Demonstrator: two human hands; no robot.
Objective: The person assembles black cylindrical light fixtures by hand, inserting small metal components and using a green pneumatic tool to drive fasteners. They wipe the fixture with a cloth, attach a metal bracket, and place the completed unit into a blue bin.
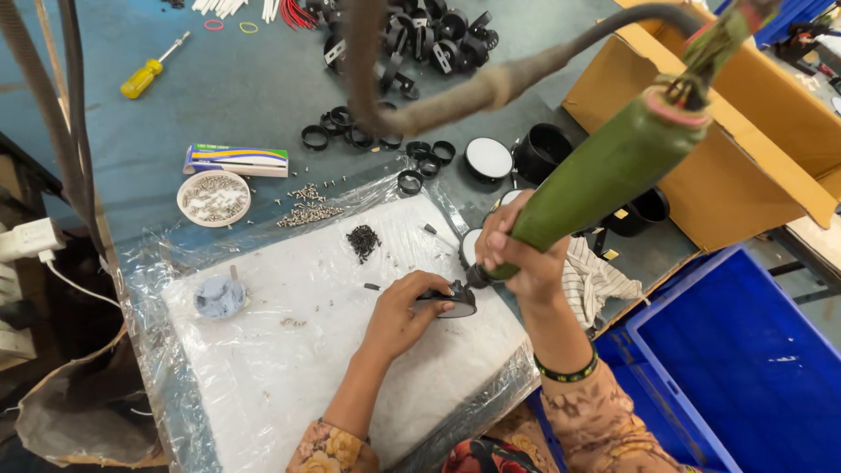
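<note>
The left hand [405,308] is clamped on the small black part [451,302] on the white pad [289,368], and the right hand [517,250] just beside grips the green driver [604,171], which should stay upright and steady.

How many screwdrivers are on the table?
1 hand screwdriver, yellow-handled, lies at the far left of the table. The right hand also holds a green powered driver. More could be hidden.

Both forearms bare below short floral-patterned sleeves in brown and yellow; right wrist carries a dark beaded bracelet [568,372] with green dots.
</note>
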